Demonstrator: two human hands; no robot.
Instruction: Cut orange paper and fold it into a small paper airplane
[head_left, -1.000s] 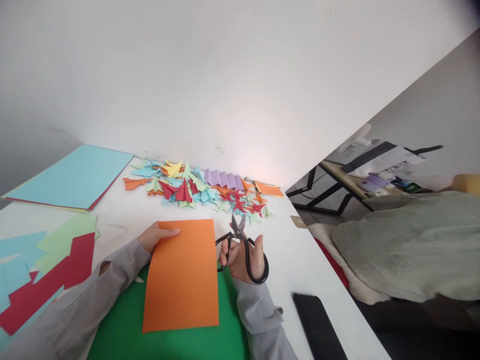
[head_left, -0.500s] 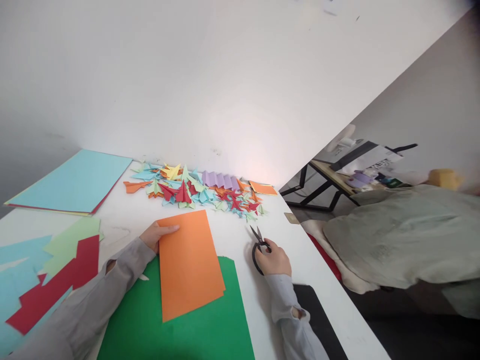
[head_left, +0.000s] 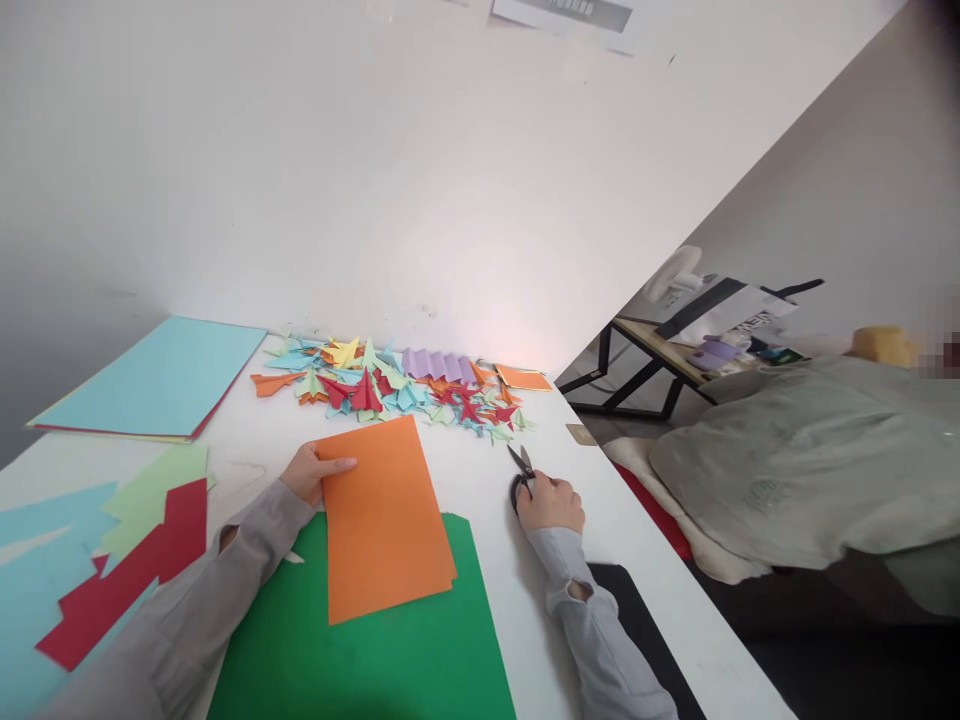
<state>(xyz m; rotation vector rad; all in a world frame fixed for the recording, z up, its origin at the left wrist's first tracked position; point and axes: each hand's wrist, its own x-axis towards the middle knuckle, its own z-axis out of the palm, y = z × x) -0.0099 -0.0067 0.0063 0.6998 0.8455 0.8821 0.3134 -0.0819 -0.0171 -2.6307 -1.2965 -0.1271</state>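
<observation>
An orange sheet of paper [head_left: 390, 530] is pinched at its upper left edge by my left hand [head_left: 309, 474], thumb on top. The sheet has a small notch at its lower right corner and overlaps a green sheet [head_left: 360, 665] on the table. To the right, my right hand [head_left: 553, 503] is closed around the black-handled scissors [head_left: 520, 468], whose blades point away from me and stand slightly apart. The scissors are clear of the orange paper. Part of their handle is hidden by my fingers.
Folded paper pieces [head_left: 367, 390] in several colours lie along the wall. Large light-blue sheets [head_left: 165, 375] are stacked at the back left. Red scraps [head_left: 135, 585] lie nearer on the left. A black flat item [head_left: 637, 620] sits beside my right sleeve. Another person's clothed body [head_left: 795, 470] is at the right.
My right hand has turned and shifted its grip on the scissors, covering more of the handle. My left hand keeps hold of the orange paper. The view has tilted slightly.
</observation>
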